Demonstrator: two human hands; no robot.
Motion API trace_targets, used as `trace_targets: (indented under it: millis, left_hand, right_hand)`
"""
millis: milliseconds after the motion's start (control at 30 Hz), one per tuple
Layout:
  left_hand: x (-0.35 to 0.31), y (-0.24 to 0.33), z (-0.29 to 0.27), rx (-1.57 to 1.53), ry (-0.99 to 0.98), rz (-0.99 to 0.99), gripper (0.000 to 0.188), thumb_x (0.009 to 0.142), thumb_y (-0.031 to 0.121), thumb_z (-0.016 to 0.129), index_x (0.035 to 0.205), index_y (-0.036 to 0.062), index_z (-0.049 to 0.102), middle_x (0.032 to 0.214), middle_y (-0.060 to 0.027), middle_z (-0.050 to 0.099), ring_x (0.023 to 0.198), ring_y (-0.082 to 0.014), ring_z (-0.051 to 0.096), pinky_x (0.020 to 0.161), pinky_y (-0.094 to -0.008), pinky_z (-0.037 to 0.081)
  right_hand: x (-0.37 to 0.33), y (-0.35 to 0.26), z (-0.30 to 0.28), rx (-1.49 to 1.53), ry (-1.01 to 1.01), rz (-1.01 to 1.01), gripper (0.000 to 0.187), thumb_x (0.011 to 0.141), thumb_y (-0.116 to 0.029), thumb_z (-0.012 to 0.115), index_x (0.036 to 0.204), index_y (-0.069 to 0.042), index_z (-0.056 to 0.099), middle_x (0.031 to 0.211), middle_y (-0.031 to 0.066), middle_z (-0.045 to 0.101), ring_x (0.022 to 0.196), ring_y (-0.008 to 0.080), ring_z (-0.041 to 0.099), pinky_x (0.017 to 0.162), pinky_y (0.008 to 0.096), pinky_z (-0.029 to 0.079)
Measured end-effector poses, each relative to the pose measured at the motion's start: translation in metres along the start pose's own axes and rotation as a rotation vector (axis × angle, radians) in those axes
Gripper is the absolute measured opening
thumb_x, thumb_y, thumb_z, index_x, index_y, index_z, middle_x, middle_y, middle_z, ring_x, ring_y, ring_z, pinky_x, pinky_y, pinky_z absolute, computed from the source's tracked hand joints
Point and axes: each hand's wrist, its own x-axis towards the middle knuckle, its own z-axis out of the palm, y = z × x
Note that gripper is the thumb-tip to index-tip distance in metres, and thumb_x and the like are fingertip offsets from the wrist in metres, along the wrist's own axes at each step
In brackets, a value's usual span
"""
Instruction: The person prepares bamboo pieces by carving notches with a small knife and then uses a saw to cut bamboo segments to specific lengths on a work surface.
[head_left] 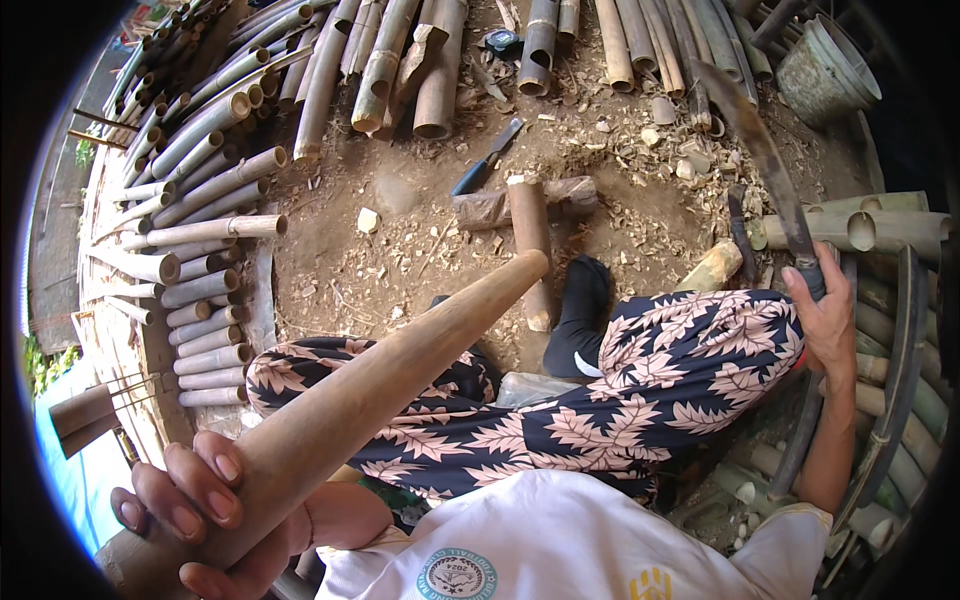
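Observation:
My left hand [205,500] is wrapped round the thick end of a smooth, tapered wooden pole [400,355] at the lower left. The pole slants up across my lap, and its narrower rounded end is near the middle of the view. In my right hand [828,325], off to the right beside my knee, is the dark handle of a machete [768,165]. Its long, stained blade points up and away, apart from the pole. Beyond the pole's tip, a short round piece of wood [530,225] rests across a rough log [480,209] on the ground.
A blue-handled blade tool [487,157] lies on the chip-strewn dirt. Bamboo lengths [225,185] are stacked at left and along the far side; more bamboo [890,230] lies at right. A dirty bucket [825,75] stands far right, and a tape measure [502,42] lies at the back.

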Motion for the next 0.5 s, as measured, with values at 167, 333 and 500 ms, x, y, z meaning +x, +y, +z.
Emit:
trace_targets:
  millis: [167, 333, 500]
  left_hand:
    - [0.002, 0.003, 0.004, 0.013, -0.066, -0.009, 0.049, 0.078, 0.024, 0.069, 0.115, 0.0066, 0.043, 0.094, -0.0035, 0.049, 0.079, -0.0154, 0.05, 0.081, -0.0362, 0.037]
    - [0.003, 0.002, 0.005, 0.03, -0.055, -0.007, 0.048, 0.078, 0.022, 0.068, 0.115, 0.0052, 0.042, 0.093, -0.0044, 0.049, 0.08, -0.0158, 0.05, 0.081, -0.0364, 0.037]
    - [0.006, 0.004, 0.0, 0.053, 0.004, -0.023, 0.047, 0.076, 0.021, 0.066, 0.114, 0.0048, 0.041, 0.093, -0.0047, 0.048, 0.08, -0.016, 0.05, 0.081, -0.0372, 0.037]
  right_hand:
    - [0.038, 0.011, 0.025, -0.443, -0.19, -0.342, 0.025, 0.083, -0.018, 0.068, 0.105, -0.006, 0.064, 0.09, 0.0136, 0.066, 0.077, 0.0324, 0.064, 0.069, 0.0413, 0.05]
    - [0.061, 0.043, 0.082, -0.596, -0.491, -0.521, 0.019, 0.082, -0.025, 0.071, 0.089, -0.008, 0.065, 0.08, 0.01, 0.059, 0.079, 0.0311, 0.065, 0.068, 0.0438, 0.053]
    - [0.058, 0.04, 0.137, -0.486, -0.531, -0.653, 0.016, 0.084, -0.024, 0.07, 0.086, -0.009, 0.063, 0.082, 0.008, 0.057, 0.078, 0.0286, 0.066, 0.067, 0.0413, 0.055]
